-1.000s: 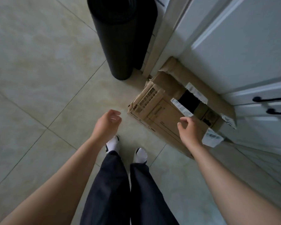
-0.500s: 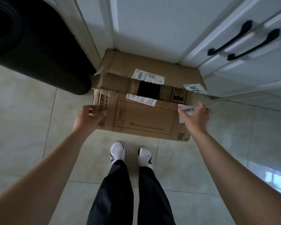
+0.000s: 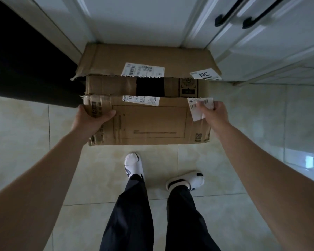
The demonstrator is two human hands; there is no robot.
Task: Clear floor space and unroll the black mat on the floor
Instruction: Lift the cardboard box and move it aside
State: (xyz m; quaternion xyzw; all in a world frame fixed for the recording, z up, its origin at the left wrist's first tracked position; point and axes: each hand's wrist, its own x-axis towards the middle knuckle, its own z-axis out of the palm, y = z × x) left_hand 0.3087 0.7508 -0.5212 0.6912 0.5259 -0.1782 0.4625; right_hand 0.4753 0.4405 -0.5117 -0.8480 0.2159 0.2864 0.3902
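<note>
- The black mat [image 3: 25, 60] fills the upper left of the frame as a dark bulk on the tiled floor [image 3: 22, 145]. Its edge is right against the left end of the cardboard box [image 3: 149, 124], so dragging the box sideways could snag or tip it.
- Left of centre, the left hand [image 3: 91, 118] clasps the box's torn near flap with the thumb on top. That frayed cardboard could rip under the load.
- At centre the box's top gapes open. Tilting it in a lift could spill whatever is inside.
- Right of centre, the right hand [image 3: 214, 111] clenches the box's corner over a peeling label [image 3: 196, 113]. The paper could slide and loosen the hold.
- The cabinet doors [image 3: 261, 51] in the upper right stand just behind, so a swing could knock them.
</note>
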